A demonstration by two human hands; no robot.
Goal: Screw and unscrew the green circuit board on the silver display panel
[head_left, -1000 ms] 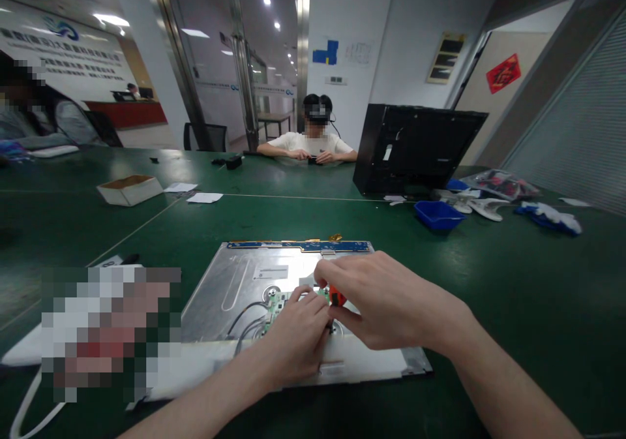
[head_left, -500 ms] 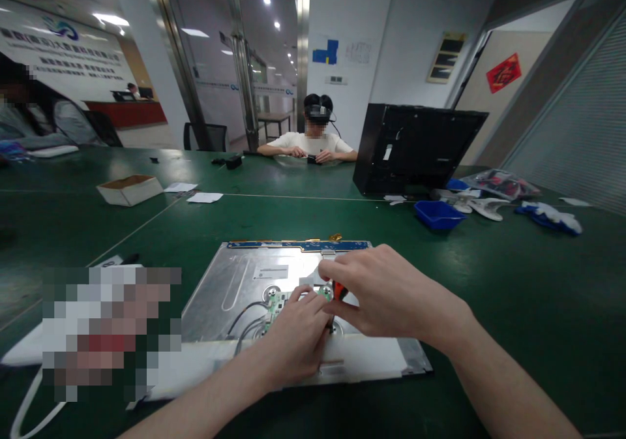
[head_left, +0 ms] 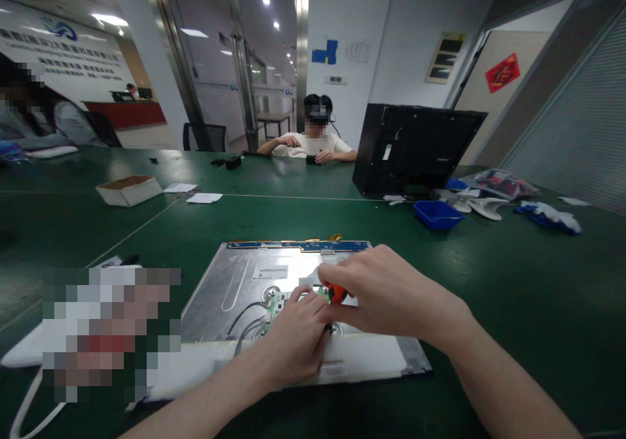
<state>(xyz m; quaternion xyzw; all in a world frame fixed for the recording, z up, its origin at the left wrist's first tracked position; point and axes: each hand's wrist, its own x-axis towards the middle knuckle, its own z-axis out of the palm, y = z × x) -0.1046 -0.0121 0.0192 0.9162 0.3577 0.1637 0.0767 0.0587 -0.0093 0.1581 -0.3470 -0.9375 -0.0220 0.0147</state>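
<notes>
A silver metal panel [head_left: 215, 295] lies flat on the green table, with a blue strip board [head_left: 274, 246] along its far edge. A green circuit board [head_left: 276, 303] sits at its middle, with dark cables running off to the left. My right hand [head_left: 376, 292] grips an orange-handled tool [head_left: 336, 293] over the board's right side; its tip is hidden. My left hand [head_left: 303, 328] rests on the board beside the tool, fingers bent and close together; whatever its fingertips hold is hidden.
Beyond the panel are a blue tray [head_left: 438, 216], a black monitor [head_left: 420, 149], gloves [head_left: 548, 216] and an open box [head_left: 130, 191]. A person [head_left: 317, 142] sits across the table. Another sits at far left. A blurred patch covers the near left.
The orange handle has turned slightly and shows more between my right fingers. My left hand has stayed in place. Across the table, the person's one hand has lifted away from the other.
</notes>
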